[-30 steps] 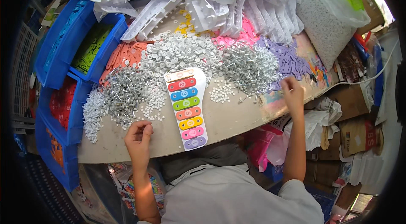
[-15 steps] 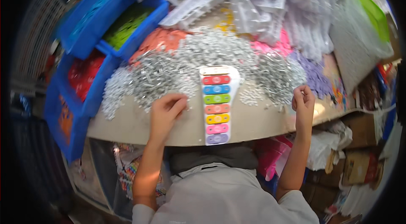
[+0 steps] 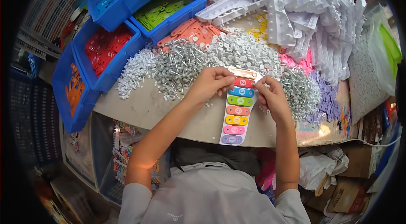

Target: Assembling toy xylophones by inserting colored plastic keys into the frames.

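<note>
A toy xylophone lies on the table in front of me, its white tapered base carrying several coloured bars, from orange at the far end to purple at the near edge. My left hand is closed in a pinch at the left end of the red bar. At that bar's right end, my right hand has thumb and fingers pressed together. Whatever sits between the fingertips of either hand is too small or hidden to make out.
Loose metal pins and white round caps are heaped beyond the xylophone. More pins lie right, beside purple bars. Blue bins of coloured bars stand left. White plastic bases are stacked at the back.
Both hands have come inward to the xylophone's upper bars, the right from the table's right side, the left from nearer me. My view has shifted, so the scene sits differently.
</note>
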`<state>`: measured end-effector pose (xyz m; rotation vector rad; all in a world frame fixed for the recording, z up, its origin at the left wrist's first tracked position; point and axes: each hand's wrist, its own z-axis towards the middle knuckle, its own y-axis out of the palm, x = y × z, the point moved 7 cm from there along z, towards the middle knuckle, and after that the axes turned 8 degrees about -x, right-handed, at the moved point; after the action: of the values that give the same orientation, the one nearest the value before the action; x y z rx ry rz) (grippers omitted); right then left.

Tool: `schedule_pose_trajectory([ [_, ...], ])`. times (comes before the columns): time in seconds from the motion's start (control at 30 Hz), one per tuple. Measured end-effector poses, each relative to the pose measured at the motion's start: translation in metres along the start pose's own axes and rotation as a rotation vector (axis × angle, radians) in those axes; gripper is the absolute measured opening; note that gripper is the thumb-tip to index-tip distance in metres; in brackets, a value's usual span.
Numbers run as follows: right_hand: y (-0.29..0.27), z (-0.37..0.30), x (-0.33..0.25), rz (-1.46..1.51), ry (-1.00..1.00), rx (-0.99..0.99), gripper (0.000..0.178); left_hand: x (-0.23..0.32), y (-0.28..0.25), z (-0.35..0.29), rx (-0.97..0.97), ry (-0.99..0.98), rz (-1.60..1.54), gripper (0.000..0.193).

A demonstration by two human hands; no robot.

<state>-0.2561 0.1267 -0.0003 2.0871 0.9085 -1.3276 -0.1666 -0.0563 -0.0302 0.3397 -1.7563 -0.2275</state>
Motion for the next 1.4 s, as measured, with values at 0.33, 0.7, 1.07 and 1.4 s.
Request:
schedule_pose_trajectory([
  [0.33,-0.021,0.004,-0.014,-0.6,-0.124,0.141,0.029,0.002,-0.009,0.011,0.111,-0.028,0.256,0.025],
  [0.7,-0.022,0.02,-0.005,-0.588,0.139,-0.004,0.045,-0.009,-0.005,0.03,-0.134,-0.306,0.188,0.035],
  [1.07,-0.018,0.027,-0.007,-0.614,0.125,-0.044,0.038,-0.02,-0.003,0.035,-0.011,-0.101,0.203,0.027],
  [1.4,-0.056,-0.099,-0.026,-0.97,-0.319,0.734,0.019,0.075,-0.049,-0.106,0.593,0.333,1.003,0.018],
])
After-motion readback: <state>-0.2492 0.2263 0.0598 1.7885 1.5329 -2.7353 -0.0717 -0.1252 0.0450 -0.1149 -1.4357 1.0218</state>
